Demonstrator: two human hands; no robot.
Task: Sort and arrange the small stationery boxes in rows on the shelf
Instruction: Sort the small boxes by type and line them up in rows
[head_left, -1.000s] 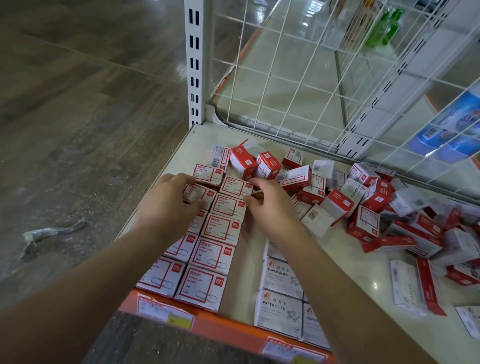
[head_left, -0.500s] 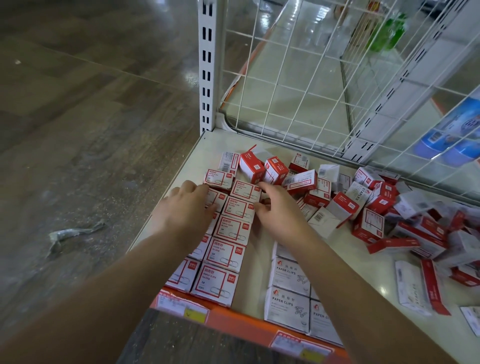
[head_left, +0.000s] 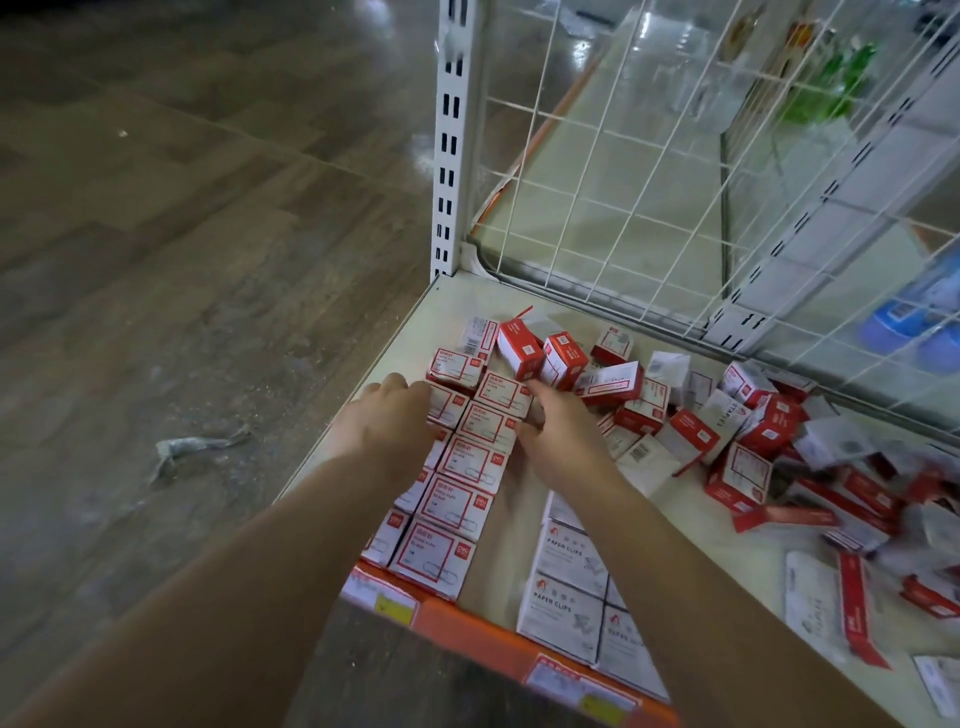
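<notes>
my left hand (head_left: 387, 423) and right hand (head_left: 558, 434) still flank the red boxes (head_left: 470, 467) rowed at the shelf (head_left: 457, 306) front-left, both slid slightly back; fingers straight, pressing the rows' sides.

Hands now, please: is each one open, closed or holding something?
Left hand: open, fingers resting on the arranged red boxes.
Right hand: open, pressing the same rows' side.

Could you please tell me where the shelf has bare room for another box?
Bare cream shelf lies behind the red-and-white box rows toward the wire mesh, plus a strip before the white paper-clip boxes. The jumbled red pile is crowded.
</notes>
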